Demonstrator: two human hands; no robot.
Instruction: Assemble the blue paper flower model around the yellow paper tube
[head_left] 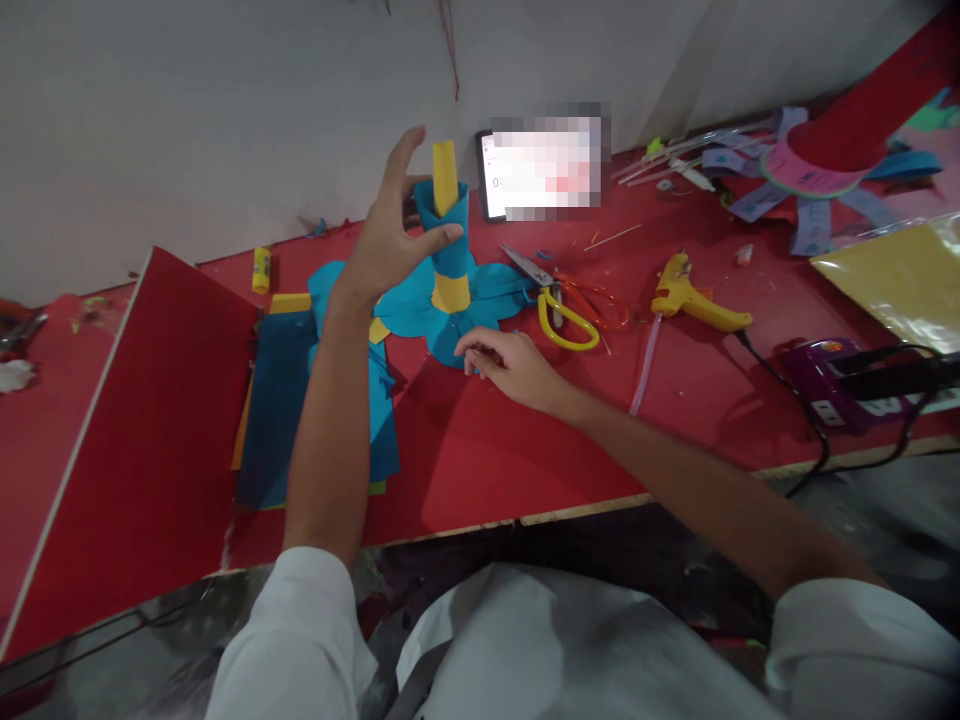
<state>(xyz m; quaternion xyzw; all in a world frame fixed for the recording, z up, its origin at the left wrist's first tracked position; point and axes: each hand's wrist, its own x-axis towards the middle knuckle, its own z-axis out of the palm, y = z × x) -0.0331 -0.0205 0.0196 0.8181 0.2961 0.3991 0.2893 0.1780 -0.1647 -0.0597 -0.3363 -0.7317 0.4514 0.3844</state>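
My left hand (390, 235) is closed round the upper part of a blue paper tube (451, 240), thumb across its front and index finger raised. A yellow paper strip (444, 175) sticks up out of the tube's top. The tube stands upright on a blue petal-shaped paper base (405, 308), with a yellow band (451, 294) round its foot. My right hand (517, 368) is at the front petal's edge, its fingers loosely bent and partly apart. Nothing shows in it; whether the fingertips touch the petal I cannot tell.
Scissors with yellow handles (568, 325), orange-handled scissors (600, 300) and a yellow glue gun (697, 295) lie to the right. A phone (491, 190) leans against the wall. Blue paper sheets (277, 410) and an upright red board (150, 430) are left; a purple power strip (825, 385) is right.
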